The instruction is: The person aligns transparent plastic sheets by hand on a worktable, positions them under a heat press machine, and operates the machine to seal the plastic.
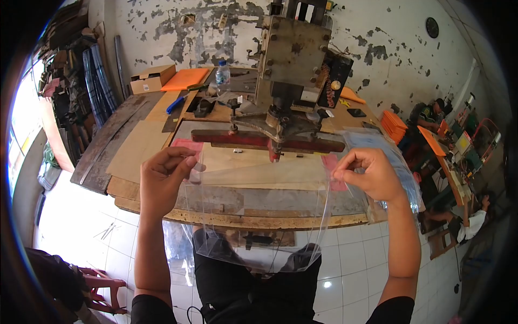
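Observation:
A clear plastic sheet [259,210] hangs between my two hands, its lower part drooping over the table's front edge above my lap. With fingertips pinched, my left hand [167,175] grips its upper left corner. My right hand [369,173] pinches the upper right corner in the same way. Just beyond the sheet is the red-edged bar [243,138] of a heavy press [294,54], raised over a pale board [253,164] on the table. Pink pieces [186,144] show by both hands. Whether the plastic is one layer or a pouch, I cannot tell.
More clear plastic [377,156] lies stacked on the table's right. Behind are a water bottle [222,75], a cardboard box [152,79], an orange sheet [184,79] and a blue-handled tool [175,105]. A person [431,116] sits at another bench. A red stool [102,289] stands lower left.

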Demonstrator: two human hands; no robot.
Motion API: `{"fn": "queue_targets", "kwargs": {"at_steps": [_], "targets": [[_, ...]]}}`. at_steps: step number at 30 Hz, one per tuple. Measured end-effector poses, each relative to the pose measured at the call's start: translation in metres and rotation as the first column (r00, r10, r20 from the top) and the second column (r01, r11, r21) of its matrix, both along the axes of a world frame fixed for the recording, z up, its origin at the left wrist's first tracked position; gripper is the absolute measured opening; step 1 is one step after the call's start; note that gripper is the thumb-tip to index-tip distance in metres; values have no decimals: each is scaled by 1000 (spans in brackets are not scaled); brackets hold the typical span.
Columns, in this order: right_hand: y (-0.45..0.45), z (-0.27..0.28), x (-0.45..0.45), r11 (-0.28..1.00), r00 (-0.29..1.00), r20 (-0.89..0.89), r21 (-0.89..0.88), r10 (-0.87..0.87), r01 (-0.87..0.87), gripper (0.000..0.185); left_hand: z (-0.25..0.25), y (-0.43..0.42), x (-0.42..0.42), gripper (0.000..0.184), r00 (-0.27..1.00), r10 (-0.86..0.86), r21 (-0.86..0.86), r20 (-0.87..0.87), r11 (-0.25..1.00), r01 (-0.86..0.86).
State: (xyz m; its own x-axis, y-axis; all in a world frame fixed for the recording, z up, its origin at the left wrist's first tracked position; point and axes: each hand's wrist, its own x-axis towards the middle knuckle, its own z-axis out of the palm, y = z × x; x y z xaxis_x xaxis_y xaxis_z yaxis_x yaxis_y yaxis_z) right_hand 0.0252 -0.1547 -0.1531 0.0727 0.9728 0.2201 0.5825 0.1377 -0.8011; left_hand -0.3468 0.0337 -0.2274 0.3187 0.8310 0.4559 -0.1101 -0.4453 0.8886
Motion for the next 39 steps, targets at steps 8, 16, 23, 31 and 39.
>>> {"fn": "queue_targets", "kwargs": {"at_steps": [8, 16, 23, 31, 39], "targets": [[3, -3, -1, 997, 997, -10, 19, -77, 78, 14, -3, 2, 1, 20, 999, -30, -18, 10, 999, 30], [5, -7, 3, 994, 992, -70, 42, -100, 103, 16, 2, -6, 7, 19, 1000, -4, 2, 14, 1000, 4], [7, -12, 11, 996, 993, -87, 38, -74, 78, 16, 4, -9, 8, 20, 997, -71, -37, 11, 997, 72], [8, -27, 10, 995, 994, -54, -4, -97, 97, 16, -14, 0, 15, 20, 996, -26, -15, -89, 1000, 25], [11, -33, 8, 983, 985, -29, -83, -168, 165, 21, -27, 5, 22, 16, 998, -42, -103, -41, 994, 37]]}}
